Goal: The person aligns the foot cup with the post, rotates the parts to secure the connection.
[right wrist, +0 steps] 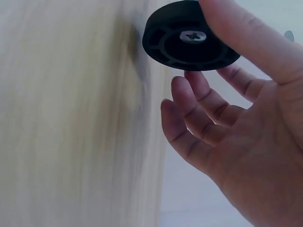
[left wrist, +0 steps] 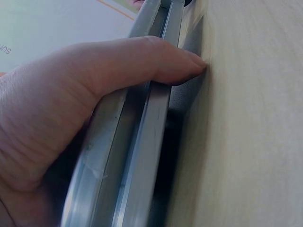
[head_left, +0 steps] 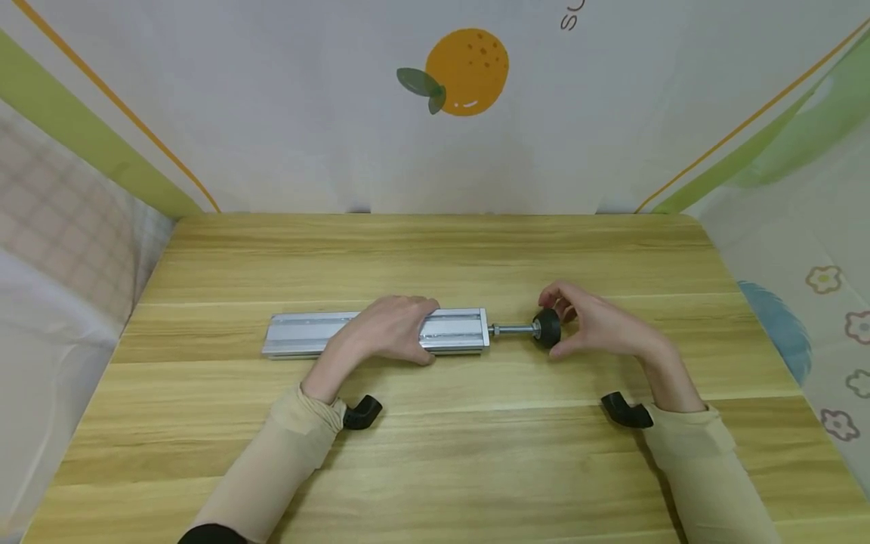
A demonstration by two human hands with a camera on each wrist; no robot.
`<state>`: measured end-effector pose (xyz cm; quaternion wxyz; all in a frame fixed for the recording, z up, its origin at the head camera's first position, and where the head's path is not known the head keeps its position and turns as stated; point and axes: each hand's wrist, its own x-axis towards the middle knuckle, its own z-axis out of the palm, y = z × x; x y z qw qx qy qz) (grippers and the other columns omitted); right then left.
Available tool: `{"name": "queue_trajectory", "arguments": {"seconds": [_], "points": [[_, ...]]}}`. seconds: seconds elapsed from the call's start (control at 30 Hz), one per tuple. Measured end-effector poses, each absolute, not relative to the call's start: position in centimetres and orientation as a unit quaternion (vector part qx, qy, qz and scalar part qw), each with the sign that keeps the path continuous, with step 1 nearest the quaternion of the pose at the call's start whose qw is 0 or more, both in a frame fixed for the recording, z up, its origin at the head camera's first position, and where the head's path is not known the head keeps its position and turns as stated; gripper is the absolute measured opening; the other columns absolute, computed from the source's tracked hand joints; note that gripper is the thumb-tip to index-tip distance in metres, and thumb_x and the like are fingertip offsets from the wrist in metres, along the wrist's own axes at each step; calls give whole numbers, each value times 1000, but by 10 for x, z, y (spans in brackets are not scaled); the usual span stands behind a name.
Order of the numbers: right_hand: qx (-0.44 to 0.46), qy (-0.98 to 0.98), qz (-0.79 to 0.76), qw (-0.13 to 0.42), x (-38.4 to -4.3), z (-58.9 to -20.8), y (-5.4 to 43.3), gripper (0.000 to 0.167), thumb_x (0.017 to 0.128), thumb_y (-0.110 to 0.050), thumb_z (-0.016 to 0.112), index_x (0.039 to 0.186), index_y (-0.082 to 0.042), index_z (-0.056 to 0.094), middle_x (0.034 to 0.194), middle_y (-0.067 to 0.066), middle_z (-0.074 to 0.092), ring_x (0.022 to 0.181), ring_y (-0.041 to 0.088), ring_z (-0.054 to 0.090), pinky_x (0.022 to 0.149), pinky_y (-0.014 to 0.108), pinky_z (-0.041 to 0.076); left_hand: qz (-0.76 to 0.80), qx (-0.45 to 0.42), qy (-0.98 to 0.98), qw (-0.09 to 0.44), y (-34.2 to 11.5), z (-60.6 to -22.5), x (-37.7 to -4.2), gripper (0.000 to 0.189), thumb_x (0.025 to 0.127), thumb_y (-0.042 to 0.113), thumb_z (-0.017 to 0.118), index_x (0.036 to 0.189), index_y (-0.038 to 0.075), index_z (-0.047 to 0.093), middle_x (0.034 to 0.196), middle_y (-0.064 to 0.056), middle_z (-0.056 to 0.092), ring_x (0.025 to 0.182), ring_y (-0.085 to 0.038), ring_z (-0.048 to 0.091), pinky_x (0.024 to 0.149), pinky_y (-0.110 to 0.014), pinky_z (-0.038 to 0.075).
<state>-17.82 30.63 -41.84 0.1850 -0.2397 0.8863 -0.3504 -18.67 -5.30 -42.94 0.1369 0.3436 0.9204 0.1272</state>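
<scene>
Covering the forearms: beige sleeves (head_left: 265,453), running in from the bottom of the head view.
Black curved pieces (head_left: 363,412): one at the inner side of each cuff.
Left hand grip (head_left: 390,329): clamped across the silver bar (head_left: 454,326), slightly right of its middle; thumb on the near side, fingers over the top toward the far side. From the left wrist, the thumb crosses the grooved side, its tip close to the worktop (head_left: 435,483); contact there cannot be told.
Right hand grip (head_left: 601,321): curled round the black foot (head_left: 547,330), thumb at the near rim, fingers at the far rim. From the right wrist, the thumb overlaps the rim, and the lower fingers bend loosely below it.
Silver bar: lying left to right on the worktop, both ends showing beyond the left hand grip.
Threaded rod (head_left: 516,329): bare between the two hands, joining the bar's right end to the foot, with a nut (head_left: 496,330) near the bar.
Screw head (right wrist: 193,36): cross-slotted, in the middle of the foot's ribbed face.
White cloth (head_left: 306,113): behind the worktop's far edge, printed with an orange fruit (head_left: 469,72).
</scene>
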Motion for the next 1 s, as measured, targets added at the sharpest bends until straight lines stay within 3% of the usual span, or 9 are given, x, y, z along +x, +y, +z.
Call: {"name": "queue_trajectory", "arguments": {"seconds": [0.2, 0.43, 0.57, 0.83, 1.0], "points": [[-231, 891, -347, 182, -178, -416, 305, 71, 74, -17, 92, 131, -3, 52, 124, 10, 60, 105, 22, 54, 96, 37, 53, 124, 344, 920, 138, -52, -428, -187, 50, 74, 40, 82, 110, 14, 59, 86, 5, 61, 74, -13, 56, 72, -33, 53], [-234, 896, -321, 197, -175, -411, 311, 48, 95, -25, 74, 135, -6, 57, 122, 9, 67, 104, 20, 61, 87, 29, 54, 126, 345, 920, 138, -53, -427, -186, 52, 74, 40, 82, 113, 13, 60, 85, 6, 62, 74, -13, 56, 73, -33, 53], [-238, 895, -315, 208, -175, -411, 312, 46, 100, -26, 67, 139, -5, 56, 129, 11, 67, 106, 20, 63, 87, 29, 54, 127, 345, 920, 139, -53, -428, -186, 50, 74, 40, 82, 110, 14, 60, 84, 6, 61, 72, -13, 55, 69, -31, 51], [-237, 892, -323, 212, -174, -411, 313, 50, 98, -27, 69, 141, -5, 55, 126, 9, 67, 105, 20, 62, 86, 31, 55, 130, 346, 919, 141, -52, -429, -186, 50, 74, 39, 82, 110, 14, 59, 86, 6, 62, 73, -13, 55, 71, -32, 52], [-235, 887, -341, 203, -174, -411, 310, 65, 83, -26, 86, 137, -8, 52, 130, 9, 61, 109, 22, 58, 93, 38, 55, 130, 345, 920, 136, -53, -430, -186, 51, 73, 39, 82, 112, 14, 60, 90, 5, 64, 76, -13, 57, 75, -35, 54]]}}
